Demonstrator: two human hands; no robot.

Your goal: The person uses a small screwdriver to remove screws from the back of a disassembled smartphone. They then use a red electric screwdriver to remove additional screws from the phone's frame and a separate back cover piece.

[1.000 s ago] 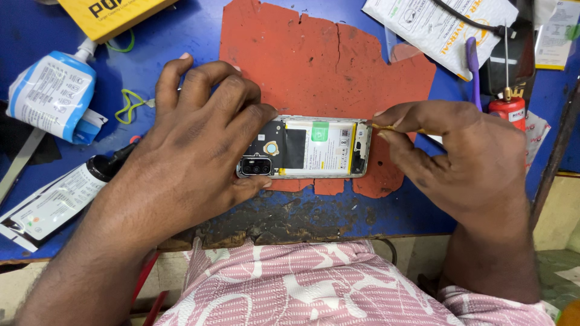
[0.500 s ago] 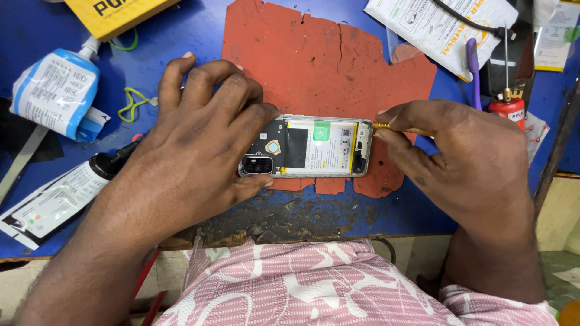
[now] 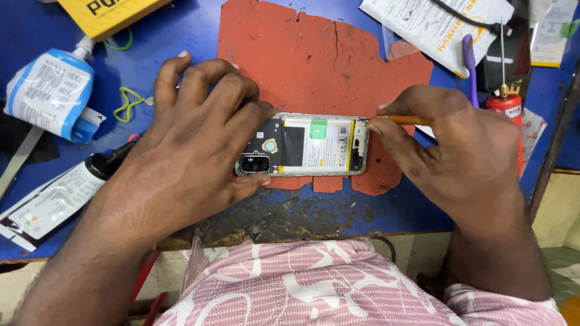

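Observation:
An opened smartphone lies back-up on a worn red mat, its battery, camera module and circuit board exposed. My left hand grips the phone's camera end, thumb under the near edge and fingers over the far edge. My right hand pinches a thin orange-handled tool, whose tip meets the phone's far right corner. Only a short piece of the tool shows between my fingers.
The blue table carries a white and blue bottle, a black-capped tube, a green rubber band, a yellow box, printed packets, a purple tool and a red canister. The table's near edge is chipped.
Both hands stay on the phone and tool; the right hand has shifted very slightly at the phone's right end. Nothing else moved.

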